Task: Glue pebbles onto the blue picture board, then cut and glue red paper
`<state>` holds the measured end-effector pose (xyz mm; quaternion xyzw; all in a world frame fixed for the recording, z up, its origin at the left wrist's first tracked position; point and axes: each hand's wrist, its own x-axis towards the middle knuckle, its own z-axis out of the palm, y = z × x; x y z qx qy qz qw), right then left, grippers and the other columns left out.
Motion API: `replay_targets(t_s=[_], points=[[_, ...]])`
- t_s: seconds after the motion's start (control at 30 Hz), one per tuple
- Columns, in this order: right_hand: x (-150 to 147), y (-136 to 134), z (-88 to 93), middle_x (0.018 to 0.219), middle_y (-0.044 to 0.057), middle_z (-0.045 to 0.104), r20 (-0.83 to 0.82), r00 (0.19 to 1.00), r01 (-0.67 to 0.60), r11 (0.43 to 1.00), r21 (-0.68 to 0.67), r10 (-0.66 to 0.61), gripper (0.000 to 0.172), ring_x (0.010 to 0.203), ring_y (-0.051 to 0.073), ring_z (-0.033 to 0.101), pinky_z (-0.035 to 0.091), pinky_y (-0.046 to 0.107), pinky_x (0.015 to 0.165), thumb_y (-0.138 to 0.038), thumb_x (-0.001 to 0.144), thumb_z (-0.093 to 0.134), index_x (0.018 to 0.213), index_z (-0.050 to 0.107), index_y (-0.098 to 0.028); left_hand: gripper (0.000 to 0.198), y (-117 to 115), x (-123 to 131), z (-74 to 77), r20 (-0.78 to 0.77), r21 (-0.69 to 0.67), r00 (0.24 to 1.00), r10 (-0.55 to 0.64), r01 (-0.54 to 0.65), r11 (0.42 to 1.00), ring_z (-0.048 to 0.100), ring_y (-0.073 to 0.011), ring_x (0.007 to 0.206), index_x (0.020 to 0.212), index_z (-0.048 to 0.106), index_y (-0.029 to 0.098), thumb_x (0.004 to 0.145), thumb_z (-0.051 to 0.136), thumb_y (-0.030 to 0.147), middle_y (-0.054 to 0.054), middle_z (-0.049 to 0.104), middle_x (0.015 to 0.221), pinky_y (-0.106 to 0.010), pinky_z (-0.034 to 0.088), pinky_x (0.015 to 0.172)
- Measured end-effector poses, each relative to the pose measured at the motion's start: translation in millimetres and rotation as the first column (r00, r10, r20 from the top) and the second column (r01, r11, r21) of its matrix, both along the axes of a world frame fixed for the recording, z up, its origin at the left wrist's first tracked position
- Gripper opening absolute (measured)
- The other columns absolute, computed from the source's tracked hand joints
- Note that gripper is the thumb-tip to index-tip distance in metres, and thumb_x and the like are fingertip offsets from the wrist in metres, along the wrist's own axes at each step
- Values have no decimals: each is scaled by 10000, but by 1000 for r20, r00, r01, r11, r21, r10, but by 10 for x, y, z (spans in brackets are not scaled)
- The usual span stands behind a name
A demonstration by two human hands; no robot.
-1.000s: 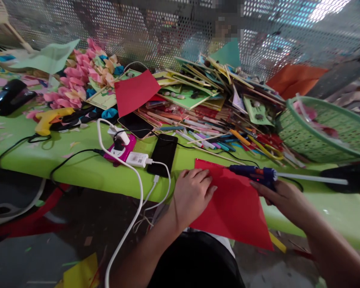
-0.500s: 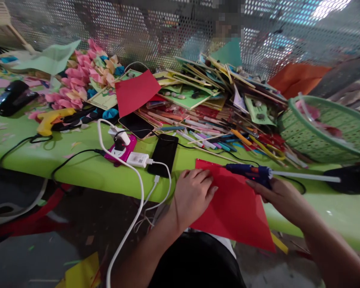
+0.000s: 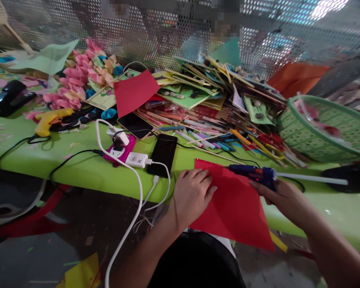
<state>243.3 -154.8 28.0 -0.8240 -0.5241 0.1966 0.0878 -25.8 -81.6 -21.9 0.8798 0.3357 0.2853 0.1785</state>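
Observation:
A red sheet of paper [image 3: 234,208] lies at the table's front edge, its lower part hanging over. My left hand [image 3: 193,194] rests flat on the sheet's left side, fingers stretched out. My right hand [image 3: 283,196] is closed round the handle of a dark blue hot glue gun [image 3: 253,172], with a white glue stick [image 3: 312,177] poking out of its back. The gun's nozzle points left over the sheet's top edge; whether it touches the paper I cannot tell. A thin shiny line runs along that edge near the left corner.
Left of the sheet are a black phone [image 3: 163,155], a pink power strip [image 3: 123,150] and a white cable [image 3: 139,188]. Behind lie markers [image 3: 201,138] and stacked cards [image 3: 192,96]. A green basket [image 3: 324,132] stands right. A yellow glue gun [image 3: 45,122] lies far left.
My right hand has moved the glue gun slightly to the right along the sheet's top edge. My left hand stays in place on the paper.

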Motion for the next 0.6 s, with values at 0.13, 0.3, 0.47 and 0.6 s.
replay_targets(t_s=[0.13, 0.3, 0.47, 0.6], points=[[198, -126, -58, 433, 50, 512, 3, 999, 45, 998, -47, -45, 701, 441, 198, 489, 369, 345, 491, -901, 749, 431, 451, 482, -269, 219, -2, 6, -3, -1, 0, 1000, 0, 0, 1000, 632, -226, 1217, 1161, 702, 225, 1023, 573, 337, -11, 724, 1318, -442, 468, 970], [258, -176, -88, 478, 59, 545, -1, 998, 64, 995, -79, -64, 743, 482, 199, 508, 376, 351, 533, -923, 754, 400, 487, 535, -243, 229, -3, 10, -5, -5, -4, 1000, 5, -5, 1000, 634, -225, 1214, 1164, 707, 221, 1030, 559, 332, -23, 723, 1324, -450, 465, 976], [184, -140, -76, 481, 49, 532, -29, 998, 61, 997, -36, -62, 749, 486, 192, 486, 363, 348, 530, -947, 731, 400, 494, 504, -245, 224, -1, 7, -6, -7, -1, 1000, 7, -7, 1000, 639, -224, 1209, 1158, 714, 220, 1026, 562, 319, -38, 724, 1321, -454, 475, 972], [144, -142, -36, 455, 36, 495, -45, 995, 84, 996, -19, -84, 719, 464, 178, 457, 329, 335, 506, -924, 733, 435, 490, 489, -249, 227, -4, 2, -6, -7, 0, 1000, 9, -9, 1000, 639, -225, 1214, 1164, 712, 223, 1028, 557, 320, -33, 725, 1321, -453, 477, 976]])
